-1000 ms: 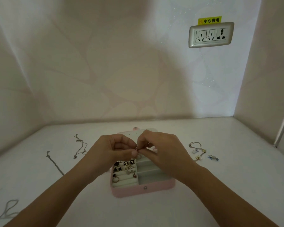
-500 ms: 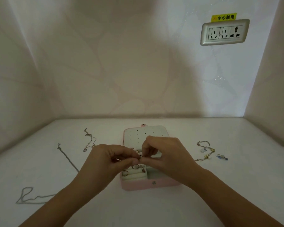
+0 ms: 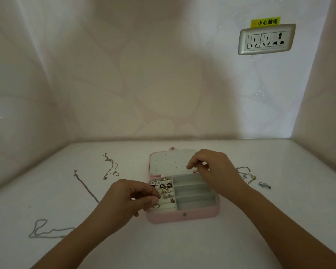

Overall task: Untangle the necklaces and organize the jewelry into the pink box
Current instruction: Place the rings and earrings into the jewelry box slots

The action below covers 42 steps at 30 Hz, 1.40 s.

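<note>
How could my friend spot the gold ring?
Find the open pink jewelry box on the white table. In its near-left corner, held at the fingertips of the left hand, is the small gold ring: a plain hoop, unlike the black and silver earrings behind it.

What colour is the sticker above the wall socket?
Yellow, with dark printed characters; the head view shows the sticker clearly above the wall socket.

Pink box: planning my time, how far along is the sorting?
Done: earrings sit in the left section of the pink box. In hand: the left hand pinches a ring over that section. Left: chains on the table left of it, a bracelet on the right; its right slots hold nothing.
</note>
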Tool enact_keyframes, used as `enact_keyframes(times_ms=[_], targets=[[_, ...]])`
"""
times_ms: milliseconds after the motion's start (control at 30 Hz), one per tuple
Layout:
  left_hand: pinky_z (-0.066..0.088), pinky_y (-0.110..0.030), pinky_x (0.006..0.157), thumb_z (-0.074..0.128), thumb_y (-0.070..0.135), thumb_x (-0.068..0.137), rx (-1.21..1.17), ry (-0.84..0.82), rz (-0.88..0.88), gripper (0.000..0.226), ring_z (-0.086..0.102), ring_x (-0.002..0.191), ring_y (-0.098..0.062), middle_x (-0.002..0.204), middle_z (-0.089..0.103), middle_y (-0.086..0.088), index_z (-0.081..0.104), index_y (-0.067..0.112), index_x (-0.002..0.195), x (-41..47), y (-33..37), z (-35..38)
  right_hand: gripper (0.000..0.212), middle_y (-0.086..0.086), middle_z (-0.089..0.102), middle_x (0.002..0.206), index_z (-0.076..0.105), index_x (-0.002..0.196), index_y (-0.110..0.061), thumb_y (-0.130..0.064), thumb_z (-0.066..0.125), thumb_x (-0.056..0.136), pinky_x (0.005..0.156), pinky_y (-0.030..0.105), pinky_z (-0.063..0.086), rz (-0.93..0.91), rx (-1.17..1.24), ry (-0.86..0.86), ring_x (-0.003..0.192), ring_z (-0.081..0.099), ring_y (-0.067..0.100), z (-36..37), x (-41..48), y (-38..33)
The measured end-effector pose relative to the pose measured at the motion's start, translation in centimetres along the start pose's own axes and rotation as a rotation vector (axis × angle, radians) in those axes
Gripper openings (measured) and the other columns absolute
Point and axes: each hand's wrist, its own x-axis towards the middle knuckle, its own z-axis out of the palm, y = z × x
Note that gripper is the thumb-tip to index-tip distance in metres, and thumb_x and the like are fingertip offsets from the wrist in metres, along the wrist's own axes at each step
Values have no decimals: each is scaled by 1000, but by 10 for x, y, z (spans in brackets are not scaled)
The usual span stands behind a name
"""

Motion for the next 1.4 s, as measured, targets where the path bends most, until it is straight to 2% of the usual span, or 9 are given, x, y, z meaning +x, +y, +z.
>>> enact_keyframes(times_ms=[133,233,333,467,600,700,967,1133,1400], targets=[[36,-11,45,71,7,82,35,-54,-54,17,53,46,2,55,66,7,75,22,76,8,1,5,35,-6,69,88,73,80,-16,7,48,87,74,18,46,74,-58,-42,79,61,7,-1,1,7],[37,-7,47,70,5,82,73,-88,-71,15,52,43,3,52,65,10,75,19,77,12,3,6,35,-2,70,91,73,82,-14,7,45,88,78,22,46,107,-71,-97,85,62,11,0,1,9],[47,-11,60,73,11,81,158,-82,-54,24,59,56,3,64,70,15,73,33,70,17,0,6,37,-1,69,91,73,82,-13,8,44,87,80,27,47,110,-68,-116,87,63,14,1,0,9],[38,-9,57,73,20,81,303,-80,-13,28,49,56,5,59,60,31,67,43,65,24,-5,7,37,1,70,93,74,83,-13,9,44,86,82,31,47,109,-66,-128,88,63,17,2,-1,8],[31,-13,49,74,19,80,275,-78,-35,25,40,45,-2,43,45,13,70,38,66,30,-8,5,37,1,70,93,74,83,-13,8,44,86,80,27,46,115,-82,-149,88,62,17,2,-1,9],[26,-13,45,73,17,81,235,-106,-70,17,33,40,-5,37,42,12,73,30,71,34,-9,3,37,1,69,95,74,84,-14,8,44,85,79,25,43,121,-104,-168,90,60,17,3,0,9],[27,-12,46,75,20,79,225,-131,-115,16,33,42,-3,52,54,7,74,32,69,43,-12,3,35,1,67,98,73,87,-13,7,44,86,75,21,38,131,-137,-205,92,59,17,3,0,10],[27,-11,43,76,21,79,270,-111,-101,7,35,39,-2,36,39,14,75,26,75,46,-12,4,36,-1,67,102,74,89,-14,6,44,87,74,19,36,132,-162,-227,95,58,15,4,0,10],[29,-12,43,81,20,73,320,-40,-69,15,37,40,0,52,39,10,66,22,70,48,-13,6,36,-2,66,103,73,91,-16,4,43,89,73,19,35,129,-197,-247,94,57,14,4,0,8]])
